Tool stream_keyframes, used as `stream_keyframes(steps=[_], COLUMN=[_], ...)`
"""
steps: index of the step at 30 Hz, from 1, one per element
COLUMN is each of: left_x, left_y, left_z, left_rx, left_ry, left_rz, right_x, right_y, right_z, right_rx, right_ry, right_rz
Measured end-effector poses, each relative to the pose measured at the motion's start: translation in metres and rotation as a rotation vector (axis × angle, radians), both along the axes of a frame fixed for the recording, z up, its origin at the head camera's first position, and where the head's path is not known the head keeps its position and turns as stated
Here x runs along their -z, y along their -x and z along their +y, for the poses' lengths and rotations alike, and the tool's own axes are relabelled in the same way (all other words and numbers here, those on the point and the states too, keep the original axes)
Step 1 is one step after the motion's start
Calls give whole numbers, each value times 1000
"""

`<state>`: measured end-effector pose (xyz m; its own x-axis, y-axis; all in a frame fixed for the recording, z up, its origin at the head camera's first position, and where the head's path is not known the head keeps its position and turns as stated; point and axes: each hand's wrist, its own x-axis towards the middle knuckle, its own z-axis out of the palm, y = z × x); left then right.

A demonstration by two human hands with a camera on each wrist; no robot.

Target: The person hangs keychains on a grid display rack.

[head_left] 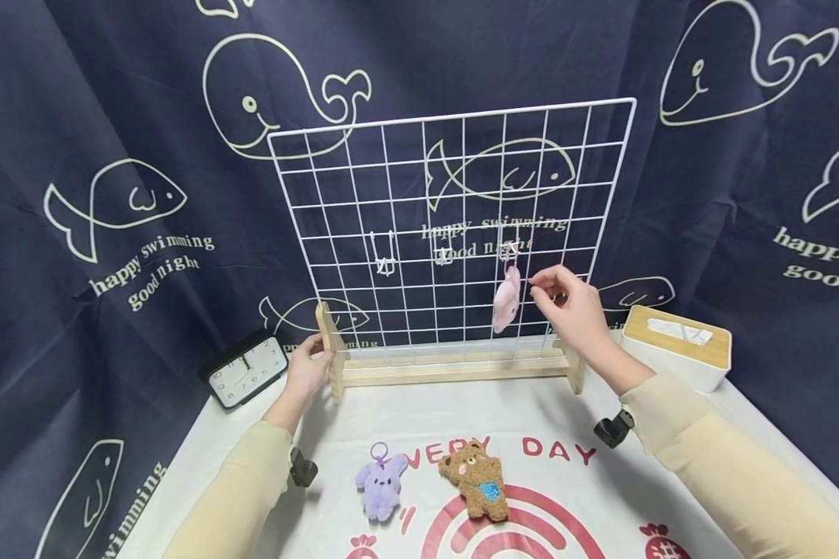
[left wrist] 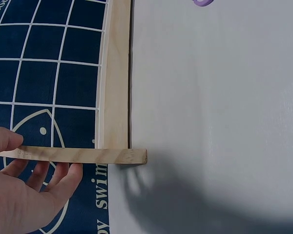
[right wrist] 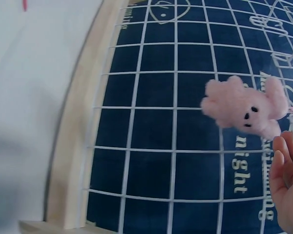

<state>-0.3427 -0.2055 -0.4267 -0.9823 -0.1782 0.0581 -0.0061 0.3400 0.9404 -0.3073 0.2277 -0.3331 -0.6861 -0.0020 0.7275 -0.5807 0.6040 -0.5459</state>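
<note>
1. Over there, the left hand grips the wooden stand by its left end, thumb opposite fingers.
2. The right hand, fingers loosely bent and free, is just beside the pink toy.
3. That toy hangs from a hook on the white rack.
4. A purple toy lies nearer.

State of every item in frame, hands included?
Pink plush: hanging from right hook
Left hook: bare
Middle hook: bare
Purple plush: lying on table
Brown bear: lying on table
Wire grid: upright in wooden stand
Tissue box: tissue showing
Clock: time unclear
Left hand: gripping wooden stand
Right hand: beside pink plush, apparently empty
</note>
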Motion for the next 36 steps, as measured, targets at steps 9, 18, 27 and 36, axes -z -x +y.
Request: stream_keyframes(steps=[9,18,27,36], left_x=[1,2,4,3], left_y=[2,2,3,2], left_z=[-2,-3,-3,-1], left_rx=[14,9,4,2], left_ry=[-9,-17,-16,-5], left_rz=[8,7,8,7], right_x=[28,54,78,106], right_y=[-5,-6,-11,-16], right_z=[7,3,-8,-29], right_rx=[-37,-115,-188,-302], right_ry=[-22,-46,-103,-111], right_rz=[-79,-170,-299,-363])
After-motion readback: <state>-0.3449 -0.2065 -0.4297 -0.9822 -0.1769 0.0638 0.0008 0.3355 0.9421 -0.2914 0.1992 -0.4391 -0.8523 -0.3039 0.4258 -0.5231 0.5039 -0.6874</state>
